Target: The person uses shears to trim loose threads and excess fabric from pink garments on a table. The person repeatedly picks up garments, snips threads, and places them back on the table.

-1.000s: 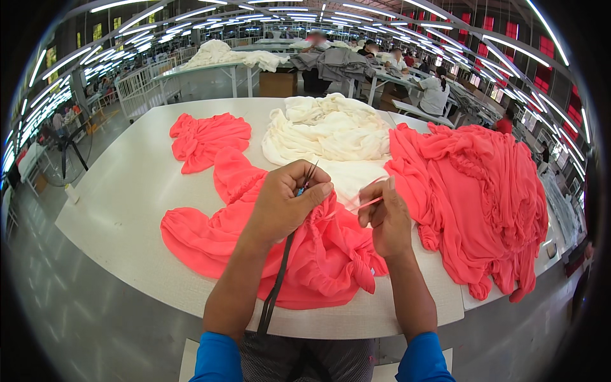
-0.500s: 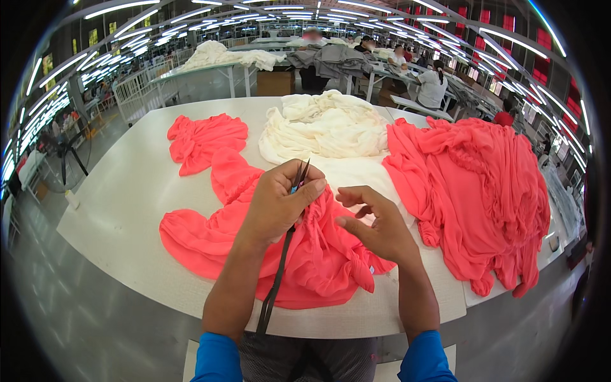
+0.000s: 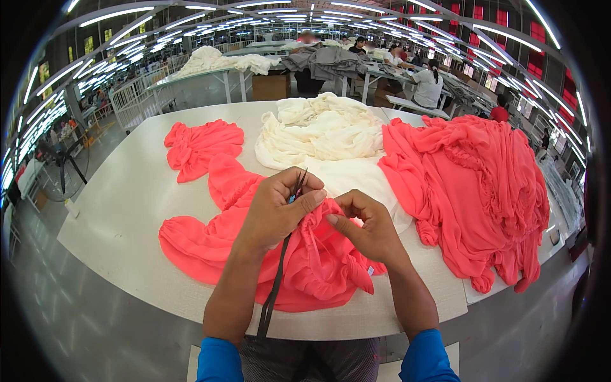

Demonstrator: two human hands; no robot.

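Observation:
A coral-pink garment (image 3: 315,274) with a gathered edge lies bunched on the table in front of me. My left hand (image 3: 277,207) is closed, pinching its raised gathered edge between thumb and finger. Tucked in that same hand is a pair of thread snips (image 3: 298,186), the dark blades pointing up. From below the hand a black strap (image 3: 273,293) hangs down over the table's near edge. My right hand (image 3: 369,228) pinches the garment's edge just right of the left thumb. A small white label (image 3: 370,270) shows at the garment's lower right.
A large coral-pink pile (image 3: 471,191) covers the right of the table (image 3: 114,210). Cream fabric (image 3: 321,130) is heaped at the far middle. Another coral-pink piece (image 3: 203,143) lies far left. Beyond stand more tables with grey cloth (image 3: 328,62) and several seated people.
My right hand has moved left and its fingers have closed on the garment's edge beside the left hand. The left hand keeps its hold, slightly lower in view.

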